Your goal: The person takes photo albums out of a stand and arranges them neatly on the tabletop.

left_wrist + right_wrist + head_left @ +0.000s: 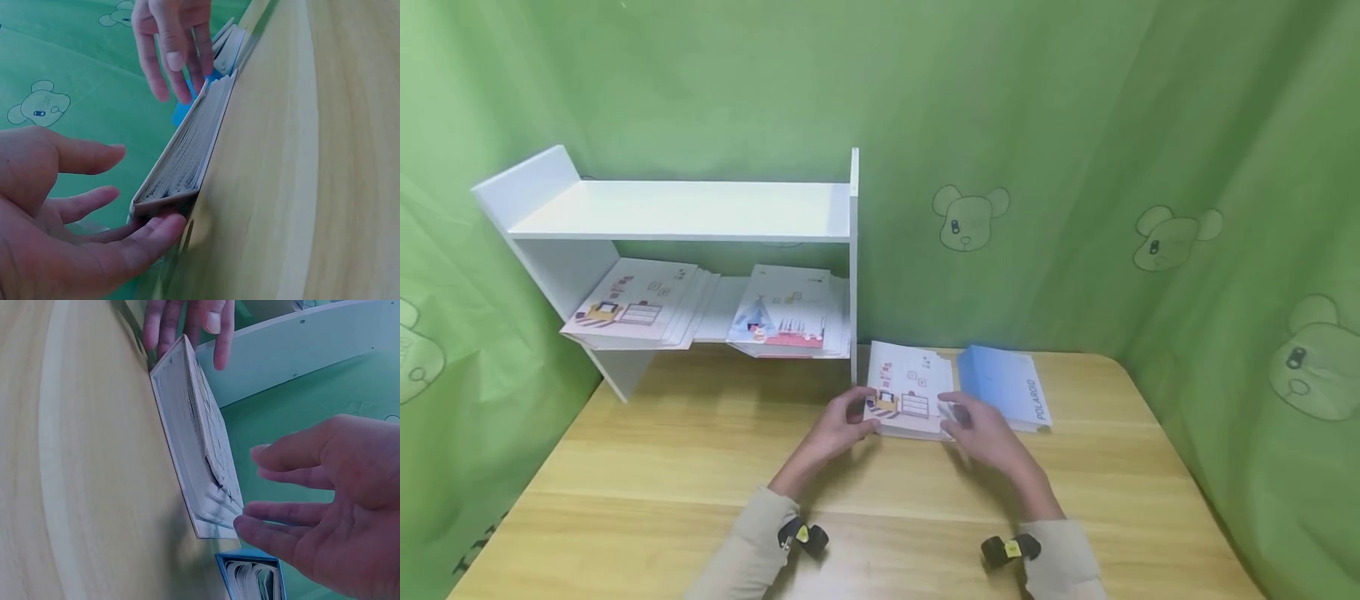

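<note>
A thick white album (910, 375) with a printed room scene on its cover lies flat on the table in the head view. At its left edge is my left hand (841, 427), fingers spread; the left wrist view shows its lower fingertips against the end of the album (178, 150). My right hand (987, 429) is beside the opposite edge, thumb and fingers parted. In the right wrist view, its fingertips (247, 528) come right at the album's corner. Neither hand curls around it.
A blue album (1003, 383) marked POLAROID lies just right of the white one. On the left stands a white two-tier shelf (681, 208); its lower level bears a left stack of white albums (636, 300) and a right stack (786, 308). A green curtain (1045, 108) hangs behind the wooden table (647, 492).
</note>
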A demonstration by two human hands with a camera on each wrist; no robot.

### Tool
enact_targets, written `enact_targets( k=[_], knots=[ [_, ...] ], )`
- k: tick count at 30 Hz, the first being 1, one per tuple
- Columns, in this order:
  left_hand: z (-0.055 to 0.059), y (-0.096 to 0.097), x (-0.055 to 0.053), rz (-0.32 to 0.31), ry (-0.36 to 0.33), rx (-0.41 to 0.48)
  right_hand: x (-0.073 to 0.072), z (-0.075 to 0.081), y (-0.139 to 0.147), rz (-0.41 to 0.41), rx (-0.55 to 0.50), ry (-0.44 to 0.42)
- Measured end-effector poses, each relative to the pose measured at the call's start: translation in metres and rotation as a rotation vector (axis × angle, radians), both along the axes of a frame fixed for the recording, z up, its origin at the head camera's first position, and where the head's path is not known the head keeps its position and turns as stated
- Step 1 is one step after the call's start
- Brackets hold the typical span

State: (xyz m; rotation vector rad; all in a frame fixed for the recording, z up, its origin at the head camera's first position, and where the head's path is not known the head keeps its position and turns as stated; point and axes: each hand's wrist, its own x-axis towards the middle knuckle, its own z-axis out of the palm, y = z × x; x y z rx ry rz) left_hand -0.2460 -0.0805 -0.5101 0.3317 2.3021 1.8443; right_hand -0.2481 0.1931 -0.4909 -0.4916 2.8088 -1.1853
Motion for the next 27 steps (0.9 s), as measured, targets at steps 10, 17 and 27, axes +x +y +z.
enact_targets(
  k=[10, 17, 27],
  knots=[
    [0.006, -0.005, 0.013, 0.053, 0.092, 0.017, 0.001, 0.013, -0.002, -0.046, -0.32, 0.088],
    [0.012, -0.015, 0.024, 0.095, 0.143, 0.056, 0.012, 0.032, -0.019, -0.086, -0.458, 0.114],
    [0.026, -0.027, 0.033, 0.194, 0.232, 0.099, 0.009, 0.037, -0.031, -0.135, -0.489, 0.102]
  ],
)
